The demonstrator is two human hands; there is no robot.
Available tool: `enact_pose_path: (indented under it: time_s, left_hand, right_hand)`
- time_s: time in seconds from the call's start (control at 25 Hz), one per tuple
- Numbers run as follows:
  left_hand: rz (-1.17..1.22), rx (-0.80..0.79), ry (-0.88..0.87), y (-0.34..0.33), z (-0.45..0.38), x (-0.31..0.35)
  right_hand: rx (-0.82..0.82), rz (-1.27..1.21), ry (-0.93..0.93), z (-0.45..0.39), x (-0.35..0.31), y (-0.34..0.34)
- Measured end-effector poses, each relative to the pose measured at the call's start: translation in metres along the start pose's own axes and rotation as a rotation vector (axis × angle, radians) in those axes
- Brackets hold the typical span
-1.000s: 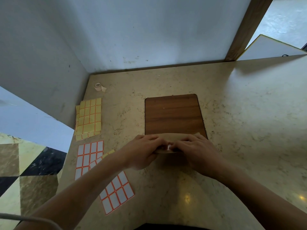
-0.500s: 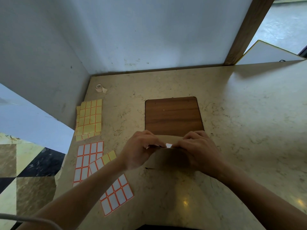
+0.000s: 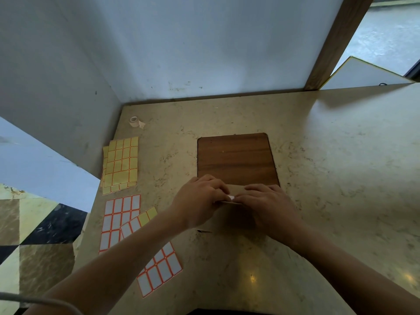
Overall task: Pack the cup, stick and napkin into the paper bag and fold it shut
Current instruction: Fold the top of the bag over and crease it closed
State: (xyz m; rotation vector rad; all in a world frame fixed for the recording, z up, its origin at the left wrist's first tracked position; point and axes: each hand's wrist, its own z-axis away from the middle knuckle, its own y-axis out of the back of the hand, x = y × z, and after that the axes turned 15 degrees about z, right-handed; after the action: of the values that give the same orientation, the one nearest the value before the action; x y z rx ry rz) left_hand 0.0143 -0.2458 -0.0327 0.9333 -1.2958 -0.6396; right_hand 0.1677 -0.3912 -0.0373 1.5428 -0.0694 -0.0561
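Note:
A brown paper bag (image 3: 236,220) lies flat on the counter just in front of the wooden board (image 3: 236,159), its top edge folded over. My left hand (image 3: 200,204) and my right hand (image 3: 270,206) both press on the folded top, fingertips nearly meeting. A small white sticker (image 3: 231,197) shows between the fingertips on the fold. Cup, stick and napkin are not visible; most of the bag is hidden under my hands.
Yellow label sheets (image 3: 121,163) and white label sheets with orange borders (image 3: 120,220) lie at the left; another white sheet (image 3: 160,269) sits nearer me. A small tape roll (image 3: 134,121) is at the back left corner. Walls close off the back and left of the counter (image 3: 329,178).
The bag's folded top and both hands shifted slightly toward me, off the board. A white sticker has appeared between the fingertips on the fold.

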Motion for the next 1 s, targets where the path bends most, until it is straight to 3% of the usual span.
enact_pose_path:
  time_s: [0.2, 0.52, 0.84, 1.0]
  left_hand:
    - [0.087, 0.184, -0.024, -0.008, 0.008, -0.002]
    - [0.271, 0.288, 0.08, -0.001, 0.027, -0.014]
    - [0.584, 0.503, 0.331, -0.002, 0.059, -0.048]
    - [0.681, 0.5, 0.323, -0.009, 0.062, -0.057]
  right_hand:
    - [0.136, -0.077, -0.014, 0.007, 0.004, 0.0]
    - [0.237, -0.161, -0.132, 0.017, 0.016, 0.002]
    - [0.233, -0.711, -0.559, 0.042, 0.038, -0.004]
    - [0.225, -1.017, -0.7, 0.049, 0.031, -0.005]
